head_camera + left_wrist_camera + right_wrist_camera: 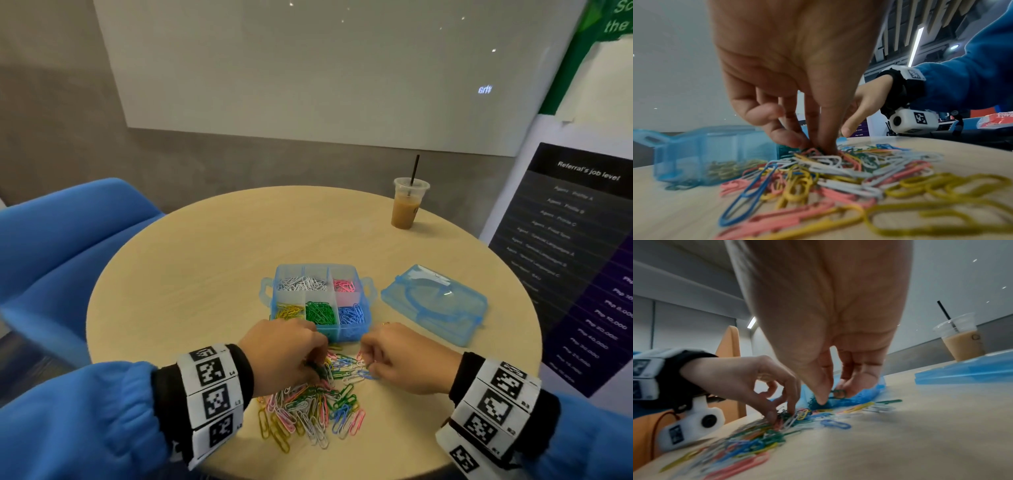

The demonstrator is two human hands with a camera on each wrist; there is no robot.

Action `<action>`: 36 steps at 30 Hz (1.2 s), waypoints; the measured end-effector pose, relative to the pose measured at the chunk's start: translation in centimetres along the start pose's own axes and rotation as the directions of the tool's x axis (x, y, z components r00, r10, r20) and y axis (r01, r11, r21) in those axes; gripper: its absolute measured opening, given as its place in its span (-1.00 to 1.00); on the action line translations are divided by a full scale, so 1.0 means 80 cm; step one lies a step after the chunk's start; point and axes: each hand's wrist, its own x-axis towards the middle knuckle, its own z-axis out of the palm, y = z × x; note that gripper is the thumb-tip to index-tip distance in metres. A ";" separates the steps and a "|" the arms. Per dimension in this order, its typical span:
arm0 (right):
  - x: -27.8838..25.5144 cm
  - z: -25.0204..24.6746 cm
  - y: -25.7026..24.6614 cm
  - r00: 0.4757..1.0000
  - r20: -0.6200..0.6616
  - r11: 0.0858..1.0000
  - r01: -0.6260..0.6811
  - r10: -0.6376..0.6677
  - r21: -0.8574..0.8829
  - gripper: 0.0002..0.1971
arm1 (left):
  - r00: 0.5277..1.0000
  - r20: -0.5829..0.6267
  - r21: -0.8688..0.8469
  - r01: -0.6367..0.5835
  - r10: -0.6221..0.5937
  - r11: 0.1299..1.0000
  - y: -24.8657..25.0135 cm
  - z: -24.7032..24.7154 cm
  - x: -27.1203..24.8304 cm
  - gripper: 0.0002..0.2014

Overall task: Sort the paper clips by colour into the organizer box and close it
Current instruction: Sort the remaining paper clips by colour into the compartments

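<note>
The open blue organizer box (365,329) stands mid-table, holding white, pink, yellow, green and blue clips in separate compartments. A mixed pile of paper clips (315,407) lies in front of it. My left hand (317,363) reaches down into the pile's far edge, its fingertips (826,149) pinching a small bunch of dark green clips (784,414). My right hand (368,363) hovers just right of it, thumb and fingers pinching a green clip (838,393) slightly above the table. The box lid (435,303) lies off to the right.
An iced coffee cup with a straw (407,205) stands at the table's far right edge. A blue chair (68,246) sits on the left, and a dark poster stand (582,260) rises on the right. Bare tabletop (191,274) stretches left of the box.
</note>
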 end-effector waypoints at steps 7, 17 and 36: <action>0.005 0.003 -0.026 0.990 -0.088 0.986 0.116 -0.106 0.118 -0.95 | 1.000 0.012 0.079 0.003 -0.004 0.997 0.000 -0.001 0.005 -0.82; 0.021 0.013 -0.037 0.994 0.107 0.992 0.047 -0.034 -0.120 -0.83 | 0.998 -0.019 -0.339 0.047 -0.057 0.940 -0.029 -0.005 0.004 -0.92; 0.040 -0.044 -0.031 0.943 -0.292 0.906 -0.023 0.160 0.423 -0.76 | 0.948 -0.127 -0.718 0.114 -0.291 0.687 -0.056 -0.034 0.033 -0.69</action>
